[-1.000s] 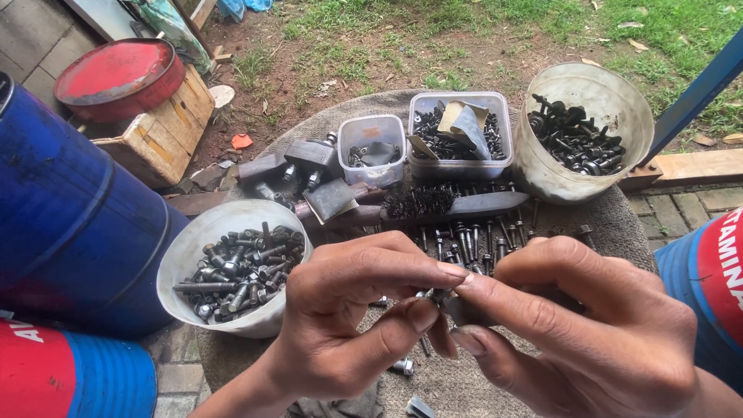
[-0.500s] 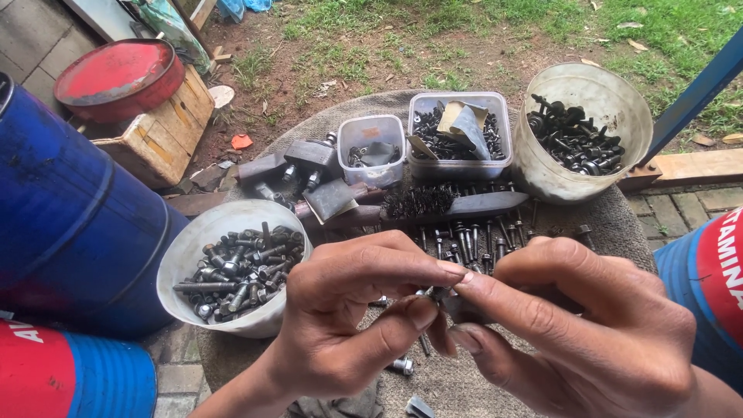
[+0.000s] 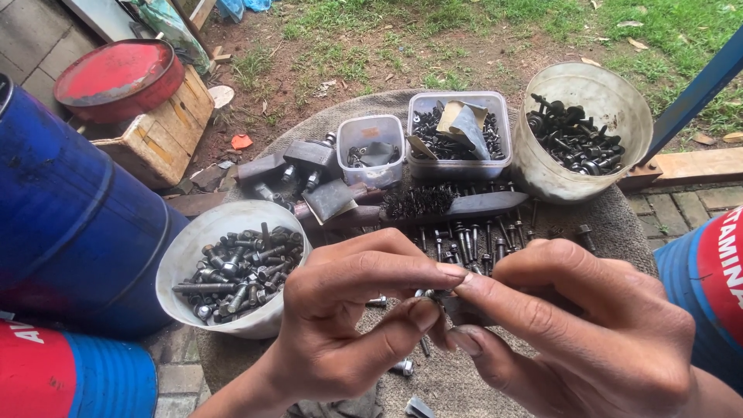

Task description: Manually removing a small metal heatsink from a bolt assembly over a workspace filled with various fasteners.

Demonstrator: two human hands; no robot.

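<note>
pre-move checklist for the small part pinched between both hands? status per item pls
1. Left hand pinches the small metal part between thumb and forefinger: ok.
2. Right hand fingertips meet the same part: ok.
3. Part type and thread state: cannot tell, mostly hidden by fingertips.
4. White bowl of bolts stands upright beside the left hand: ok.
5. Loose bolts lie in a row beyond the hands, apart from them: ok.
6. Wire brush lies flat behind the bolts: ok.
</note>
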